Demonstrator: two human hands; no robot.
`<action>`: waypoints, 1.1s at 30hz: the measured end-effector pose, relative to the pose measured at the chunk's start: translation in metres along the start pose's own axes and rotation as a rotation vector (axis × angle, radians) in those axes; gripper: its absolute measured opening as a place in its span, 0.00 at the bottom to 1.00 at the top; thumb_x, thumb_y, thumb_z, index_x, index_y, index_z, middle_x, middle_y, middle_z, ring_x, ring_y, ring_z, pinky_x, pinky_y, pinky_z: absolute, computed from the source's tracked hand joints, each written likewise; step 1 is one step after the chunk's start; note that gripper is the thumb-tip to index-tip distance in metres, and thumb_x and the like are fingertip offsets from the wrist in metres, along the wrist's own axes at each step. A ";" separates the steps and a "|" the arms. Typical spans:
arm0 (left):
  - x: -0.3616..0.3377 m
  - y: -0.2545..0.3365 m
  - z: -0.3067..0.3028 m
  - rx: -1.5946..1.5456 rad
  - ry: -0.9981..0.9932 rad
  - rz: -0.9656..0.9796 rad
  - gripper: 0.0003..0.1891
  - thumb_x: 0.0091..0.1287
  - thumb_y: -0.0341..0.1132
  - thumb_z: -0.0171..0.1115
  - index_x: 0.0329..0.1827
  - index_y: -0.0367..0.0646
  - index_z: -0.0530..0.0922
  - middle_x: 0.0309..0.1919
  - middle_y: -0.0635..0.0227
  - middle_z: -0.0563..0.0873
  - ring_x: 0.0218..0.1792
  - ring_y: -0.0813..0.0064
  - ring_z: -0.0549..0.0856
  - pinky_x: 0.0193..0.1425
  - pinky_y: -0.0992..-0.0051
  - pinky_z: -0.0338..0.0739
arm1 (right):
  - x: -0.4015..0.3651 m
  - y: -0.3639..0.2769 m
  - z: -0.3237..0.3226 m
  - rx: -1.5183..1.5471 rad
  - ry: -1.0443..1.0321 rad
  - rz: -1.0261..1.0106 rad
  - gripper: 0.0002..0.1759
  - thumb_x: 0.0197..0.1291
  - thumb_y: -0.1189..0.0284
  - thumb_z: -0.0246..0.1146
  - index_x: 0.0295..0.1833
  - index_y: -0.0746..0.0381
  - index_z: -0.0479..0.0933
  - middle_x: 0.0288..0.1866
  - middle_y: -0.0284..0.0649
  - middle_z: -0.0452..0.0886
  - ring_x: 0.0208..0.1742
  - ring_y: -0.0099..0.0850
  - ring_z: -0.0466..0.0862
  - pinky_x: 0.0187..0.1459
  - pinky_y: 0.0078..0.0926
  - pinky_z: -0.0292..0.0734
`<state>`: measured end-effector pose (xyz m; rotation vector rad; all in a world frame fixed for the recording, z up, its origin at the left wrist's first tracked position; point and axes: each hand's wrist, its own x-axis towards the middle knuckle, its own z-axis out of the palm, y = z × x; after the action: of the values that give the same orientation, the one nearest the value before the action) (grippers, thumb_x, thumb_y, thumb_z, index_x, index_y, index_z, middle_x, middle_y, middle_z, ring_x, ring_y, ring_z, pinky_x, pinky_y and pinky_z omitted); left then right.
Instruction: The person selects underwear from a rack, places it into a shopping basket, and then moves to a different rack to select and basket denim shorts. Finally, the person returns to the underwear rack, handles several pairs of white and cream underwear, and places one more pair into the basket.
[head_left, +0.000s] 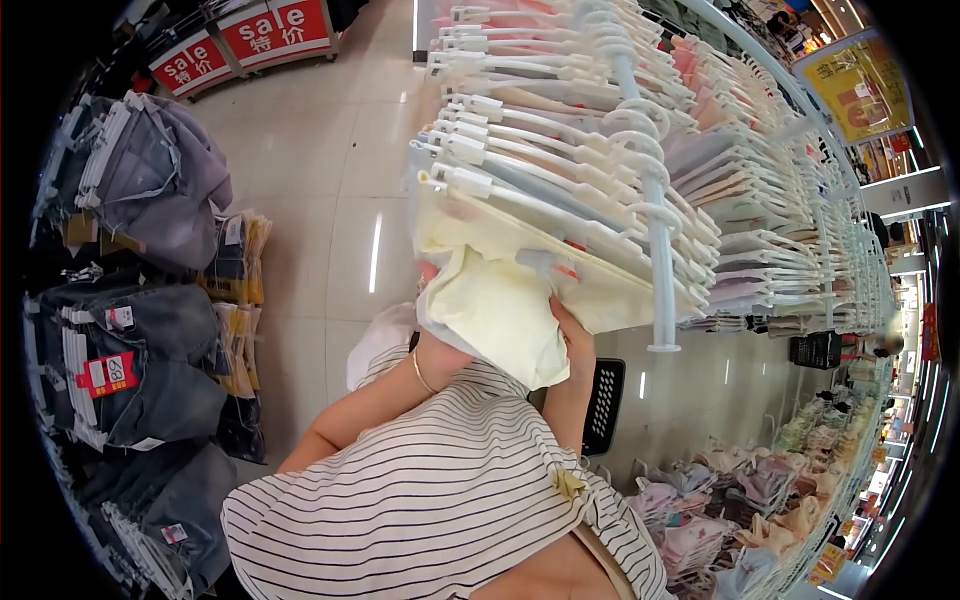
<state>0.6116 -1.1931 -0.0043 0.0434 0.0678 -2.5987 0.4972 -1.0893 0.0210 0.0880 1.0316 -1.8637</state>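
Observation:
A pale yellow pair of underpants [495,310] hangs by its waist from a white clip hanger [540,215] at the front end of the rack. My left hand [442,355] grips its left side from below, with most of the fingers hidden behind the cloth and one fingertip showing at the left edge. Along the right edge, my right hand [575,338] pinches the fabric, thumb in front. The cloth is spread and folded forward between both hands. Small grey and red marks show near the waistband.
A white display rod [655,250] carries many white hangers with pastel underwear. A black basket [604,405] is beside my right arm. Jeans [165,350] hang on the left, below red sale signs [275,28]. More pastel garments [760,490] fill the lower right.

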 end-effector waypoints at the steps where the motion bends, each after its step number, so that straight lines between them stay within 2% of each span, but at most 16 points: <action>1: -0.001 -0.001 -0.005 -0.009 0.034 -0.001 0.27 0.70 0.52 0.38 0.64 0.43 0.61 0.62 0.59 0.68 0.61 0.59 0.70 0.64 0.58 0.65 | -0.002 -0.001 -0.005 -0.051 0.026 0.017 0.24 0.57 0.78 0.57 0.60 0.66 0.64 0.53 0.46 0.75 0.50 0.36 0.79 0.49 0.32 0.77; 4: -0.006 -0.008 -0.009 0.156 0.037 -0.006 0.23 0.71 0.45 0.36 0.64 0.43 0.60 0.61 0.58 0.69 0.60 0.59 0.71 0.63 0.57 0.67 | -0.005 -0.001 -0.016 -0.151 0.065 -0.004 0.26 0.54 0.80 0.59 0.60 0.66 0.64 0.54 0.45 0.74 0.52 0.36 0.77 0.53 0.32 0.74; 7: -0.005 -0.010 0.000 -0.114 0.134 -0.085 0.24 0.70 0.46 0.37 0.64 0.43 0.61 0.61 0.58 0.70 0.60 0.58 0.71 0.63 0.57 0.67 | -0.014 -0.003 -0.013 -0.216 0.046 -0.135 0.29 0.50 0.82 0.62 0.60 0.66 0.64 0.55 0.43 0.73 0.55 0.35 0.74 0.56 0.31 0.70; 10: -0.007 -0.009 0.000 -0.080 0.150 -0.085 0.25 0.69 0.48 0.38 0.64 0.43 0.61 0.61 0.58 0.70 0.60 0.58 0.71 0.64 0.57 0.66 | -0.022 -0.004 -0.011 -0.249 0.133 -0.200 0.32 0.48 0.83 0.65 0.60 0.66 0.64 0.56 0.42 0.72 0.57 0.35 0.72 0.56 0.31 0.69; 13: -0.007 -0.011 -0.002 -0.173 0.068 -0.125 0.26 0.69 0.49 0.38 0.64 0.44 0.61 0.62 0.58 0.69 0.60 0.58 0.71 0.65 0.57 0.65 | -0.027 -0.004 -0.008 -0.270 0.239 -0.262 0.26 0.49 0.79 0.67 0.54 0.69 0.68 0.45 0.39 0.76 0.47 0.30 0.76 0.49 0.26 0.72; 16: -0.009 -0.018 -0.008 -0.141 0.004 -0.124 0.28 0.70 0.51 0.36 0.67 0.42 0.56 0.65 0.57 0.64 0.64 0.58 0.66 0.67 0.58 0.61 | -0.031 -0.006 -0.016 -0.399 0.316 -0.218 0.32 0.50 0.80 0.65 0.61 0.67 0.61 0.56 0.41 0.72 0.55 0.34 0.73 0.56 0.29 0.68; 19: -0.006 -0.027 -0.014 -0.073 0.072 -0.127 0.28 0.70 0.51 0.36 0.67 0.42 0.57 0.65 0.57 0.64 0.64 0.59 0.66 0.68 0.59 0.60 | -0.031 0.003 -0.025 -0.439 0.321 -0.583 0.30 0.53 0.80 0.62 0.62 0.67 0.60 0.57 0.43 0.70 0.57 0.35 0.71 0.58 0.32 0.65; 22: -0.003 -0.036 -0.013 0.007 0.083 -0.065 0.29 0.69 0.52 0.37 0.67 0.43 0.56 0.65 0.57 0.64 0.64 0.58 0.66 0.68 0.58 0.60 | -0.044 0.007 -0.014 -1.049 0.682 -1.307 0.30 0.54 0.81 0.59 0.63 0.66 0.58 0.59 0.46 0.67 0.59 0.38 0.68 0.60 0.37 0.61; 23: -0.004 -0.037 -0.011 -0.027 0.083 -0.072 0.29 0.69 0.52 0.37 0.67 0.43 0.56 0.65 0.57 0.64 0.64 0.58 0.66 0.68 0.59 0.60 | -0.050 0.008 -0.018 -1.248 0.636 -1.454 0.31 0.54 0.81 0.57 0.64 0.65 0.56 0.60 0.49 0.64 0.61 0.41 0.65 0.60 0.40 0.60; 26: -0.013 -0.040 -0.007 -0.088 0.086 -0.075 0.30 0.69 0.52 0.37 0.68 0.43 0.56 0.65 0.57 0.63 0.64 0.59 0.66 0.68 0.59 0.59 | -0.065 0.002 -0.013 -1.337 -0.233 -1.362 0.29 0.50 0.80 0.61 0.60 0.65 0.62 0.59 0.48 0.67 0.59 0.41 0.68 0.58 0.39 0.62; 29: -0.023 -0.042 -0.019 -0.075 0.085 -0.052 0.29 0.69 0.52 0.36 0.67 0.44 0.57 0.65 0.58 0.64 0.64 0.60 0.66 0.68 0.60 0.59 | -0.060 -0.011 0.006 -1.631 -0.501 -1.184 0.24 0.45 0.80 0.65 0.51 0.66 0.70 0.50 0.45 0.75 0.51 0.42 0.74 0.53 0.39 0.67; 32: -0.027 -0.049 0.002 -0.119 0.079 -0.048 0.27 0.69 0.52 0.36 0.67 0.46 0.58 0.64 0.60 0.66 0.63 0.61 0.67 0.68 0.61 0.59 | -0.047 -0.016 -0.005 -1.478 -0.544 -1.229 0.17 0.44 0.79 0.65 0.44 0.65 0.75 0.47 0.43 0.77 0.48 0.40 0.76 0.48 0.36 0.70; 33: -0.029 -0.050 0.007 -0.156 0.079 -0.053 0.28 0.69 0.52 0.36 0.66 0.46 0.58 0.64 0.61 0.66 0.63 0.61 0.67 0.68 0.61 0.60 | -0.046 -0.020 -0.007 -1.451 -0.541 -1.177 0.15 0.46 0.78 0.64 0.43 0.65 0.76 0.44 0.42 0.78 0.45 0.38 0.77 0.46 0.33 0.71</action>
<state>0.6109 -1.1354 0.0058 0.0890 0.3036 -2.6353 0.5039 -1.0486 0.0506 -2.0780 1.9265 -1.3111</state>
